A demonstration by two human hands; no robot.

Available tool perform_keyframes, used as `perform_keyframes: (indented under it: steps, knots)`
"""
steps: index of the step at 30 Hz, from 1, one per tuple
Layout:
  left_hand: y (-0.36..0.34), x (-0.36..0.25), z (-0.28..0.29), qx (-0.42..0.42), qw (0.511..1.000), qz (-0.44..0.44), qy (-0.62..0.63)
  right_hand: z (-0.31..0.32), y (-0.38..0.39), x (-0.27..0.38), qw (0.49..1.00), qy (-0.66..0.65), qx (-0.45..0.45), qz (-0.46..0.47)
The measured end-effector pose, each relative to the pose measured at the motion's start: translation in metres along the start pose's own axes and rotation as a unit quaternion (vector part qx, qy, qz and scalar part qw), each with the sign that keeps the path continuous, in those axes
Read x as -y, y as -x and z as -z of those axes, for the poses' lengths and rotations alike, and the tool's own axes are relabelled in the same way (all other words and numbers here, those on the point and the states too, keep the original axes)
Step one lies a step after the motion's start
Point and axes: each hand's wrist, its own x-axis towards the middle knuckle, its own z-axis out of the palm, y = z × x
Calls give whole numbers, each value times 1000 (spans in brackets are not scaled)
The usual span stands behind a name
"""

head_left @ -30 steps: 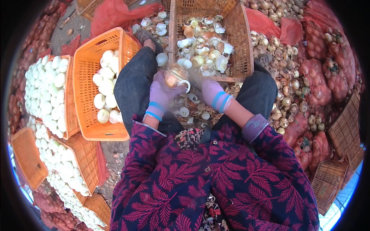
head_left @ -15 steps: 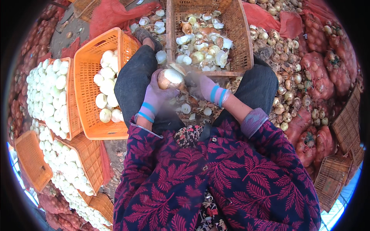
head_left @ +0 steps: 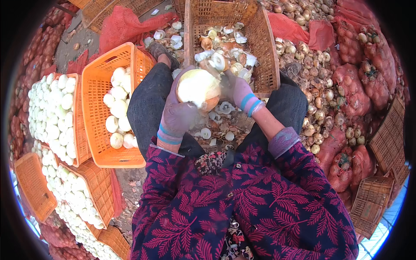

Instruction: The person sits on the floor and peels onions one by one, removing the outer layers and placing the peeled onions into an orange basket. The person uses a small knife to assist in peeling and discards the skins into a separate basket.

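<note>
A large, partly peeled onion (head_left: 197, 86) sits in my gloved left hand (head_left: 175, 113), white on top with brown skin still on its lower right side. The fingers wrap round its left and lower edge. Close against the onion's right side is my gloved right hand (head_left: 243, 93), its fingers curled and blurred by motion. Something thin and blurred shows between that hand and the onion; I cannot make out what it is. Just beyond the onion, a pale cut piece with a ring (head_left: 219, 61) shows above the crate of peelings.
Ahead between my knees stands a brown crate (head_left: 265, 47) of onion peels. At my left an orange crate (head_left: 93, 104) holds peeled onions, with fuller crates of white onions (head_left: 54, 112) beyond. Unpeeled onions (head_left: 318, 104) and red mesh sacks (head_left: 351, 86) lie to the right.
The onion has come up nearer to me and turned, showing more white surface. A loose skin flap at its top is gone from there. Both hands stay around it.
</note>
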Motion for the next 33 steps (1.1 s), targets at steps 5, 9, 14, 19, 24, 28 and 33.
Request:
perform_keyframes:
  steps: [5, 9, 14, 19, 24, 28, 33]
  knots:
    - [8, -20, -6, 15, 1000, 6, 24, 45, 9, 18, 850, -489, 52, -188]
    - [-6, -10, 0, 5, 922, -11, -387, 27, 39, 37, 675, -664, 243, -212]
    - [8, 26, 22, -56, 804, -42, -590, 15, 41, 57, 920, -368, 120, -58]
    - [4, 45, 35, -125, 769, -33, -626, 7, 34, 66, 957, -263, 121, -10]
    - [6, 40, 49, -122, 803, -36, -581, 23, 53, 45, 975, -184, 121, 27]
    - [4, 37, 51, -123, 826, -30, -549, 59, 85, 46, 977, -80, 160, 120]
    - [1, 36, 57, -108, 828, -18, -550, 70, 87, 36, 969, -38, 214, 120]
